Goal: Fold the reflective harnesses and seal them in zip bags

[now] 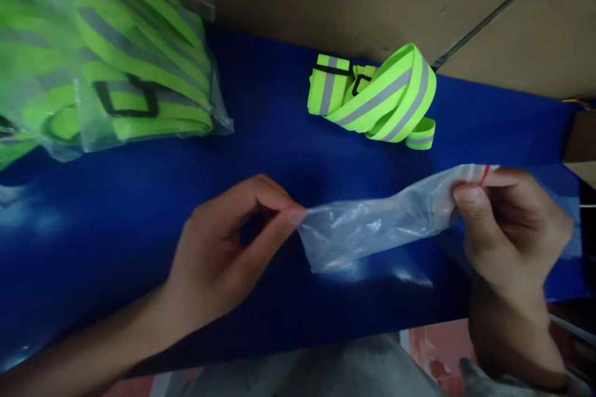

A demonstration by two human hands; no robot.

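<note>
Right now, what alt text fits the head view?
The left hand and right hand hold a clear plastic bag by its ends above a blue table. Behind lie a folded neon reflective strap and a packed bag of straps.

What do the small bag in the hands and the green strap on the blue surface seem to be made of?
The small bag, pinched between the left hand and the right hand, looks like thin clear plastic film: it is see-through, wrinkled and glossy. The green strap seems to be woven webbing, matte yellow-green, with a grey, probably reflective, stripe along its middle.
</note>
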